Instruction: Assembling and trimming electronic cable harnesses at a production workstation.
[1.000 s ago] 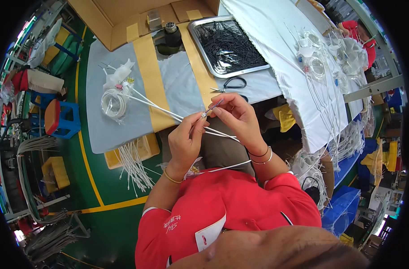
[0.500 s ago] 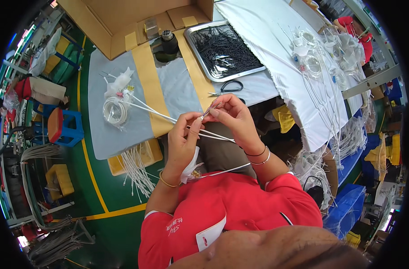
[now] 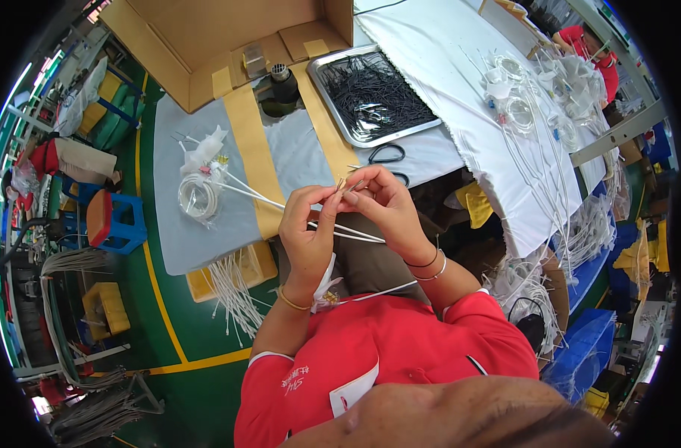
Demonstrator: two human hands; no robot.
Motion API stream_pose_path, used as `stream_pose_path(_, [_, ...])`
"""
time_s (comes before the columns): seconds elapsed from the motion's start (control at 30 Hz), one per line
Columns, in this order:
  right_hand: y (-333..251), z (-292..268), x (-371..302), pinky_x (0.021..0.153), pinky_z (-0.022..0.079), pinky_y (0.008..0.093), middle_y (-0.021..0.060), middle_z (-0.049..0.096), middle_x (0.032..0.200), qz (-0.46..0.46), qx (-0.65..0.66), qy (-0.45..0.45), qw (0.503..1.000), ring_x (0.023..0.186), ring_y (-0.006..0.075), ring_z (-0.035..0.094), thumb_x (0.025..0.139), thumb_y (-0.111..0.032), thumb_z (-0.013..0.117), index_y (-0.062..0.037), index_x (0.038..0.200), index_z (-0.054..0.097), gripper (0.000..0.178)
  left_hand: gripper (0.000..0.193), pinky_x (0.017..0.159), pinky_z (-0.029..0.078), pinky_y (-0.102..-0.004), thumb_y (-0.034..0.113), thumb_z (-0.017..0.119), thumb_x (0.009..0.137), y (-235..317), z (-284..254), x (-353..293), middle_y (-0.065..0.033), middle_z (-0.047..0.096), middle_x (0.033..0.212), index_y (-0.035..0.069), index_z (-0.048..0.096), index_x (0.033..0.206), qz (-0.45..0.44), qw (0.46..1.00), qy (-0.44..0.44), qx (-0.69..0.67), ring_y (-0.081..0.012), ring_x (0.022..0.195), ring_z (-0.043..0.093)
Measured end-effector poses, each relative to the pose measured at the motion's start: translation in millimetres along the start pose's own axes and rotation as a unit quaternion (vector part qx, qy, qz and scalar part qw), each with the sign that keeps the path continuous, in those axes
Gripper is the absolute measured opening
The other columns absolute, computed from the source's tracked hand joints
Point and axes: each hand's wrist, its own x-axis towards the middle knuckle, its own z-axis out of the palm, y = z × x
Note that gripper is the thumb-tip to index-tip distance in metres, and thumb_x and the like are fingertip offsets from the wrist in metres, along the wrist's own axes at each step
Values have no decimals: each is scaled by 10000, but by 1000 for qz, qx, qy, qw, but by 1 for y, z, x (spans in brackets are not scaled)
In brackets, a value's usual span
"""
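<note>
Both my left hand [image 3: 307, 222] and right hand [image 3: 389, 215] are pinched narrow, fingertips nearly meeting on a slim wire-like piece [image 3: 342, 184] held above my lap; my fingers partly hide it. White cables [image 3: 269, 200] pass beneath my hands from a bagged cable coil [image 3: 187, 200]. Scissors [image 3: 387, 154] lie beside the metal tray [image 3: 397, 134] of thin black strips [image 3: 374, 89].

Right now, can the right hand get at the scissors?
Likely yes: the scissors lie just beyond the right hand with nothing visible between, though its fingers look busy beside the left hand.
</note>
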Motion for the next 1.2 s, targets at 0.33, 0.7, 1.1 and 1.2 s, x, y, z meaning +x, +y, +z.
stream_pose_path(0.33, [7, -5, 4, 856, 578, 306, 86, 643, 999, 8, 14, 8, 1000, 927, 159, 667, 929, 24, 600, 9, 1034, 550, 117, 121, 617, 513, -222, 48, 664, 926, -8, 0, -2, -67, 642, 1000, -12, 660, 1031, -69, 993, 10, -97, -105, 825, 620])
stream_pose_path(0.7, [9, -3, 5, 859, 578, 310, 87, 645, 1020, 7, 27, 16, 999, 949, 156, 663, 935, 19, 594, 0, 1022, 549, 100, 153, 630, 548, -222, 42, 661, 924, -9, -4, 13, -85, 654, 1006, -30, 673, 1058, -70, 993, -53, -82, -105, 821, 641])
stream_pose_path(1.1, [10, -3, -1, 825, 573, 295, 94, 646, 1009, 28, 46, 16, 998, 932, 165, 675, 936, -6, 605, -7, 1016, 550, 98, 139, 638, 560, -235, 59, 653, 939, -8, -6, 6, -84, 672, 963, -34, 663, 1042, -140, 973, -25, -183, -101, 817, 648])
stream_pose_path(1.2, [11, -5, -1, 820, 567, 293, 93, 647, 1001, 33, 38, 22, 998, 920, 170, 680, 936, -27, 614, -11, 1016, 551, 103, 128, 629, 553, -233, 67, 633, 953, -9, -7, 7, -86, 675, 949, -21, 643, 1046, -173, 958, -28, -227, -105, 802, 648])
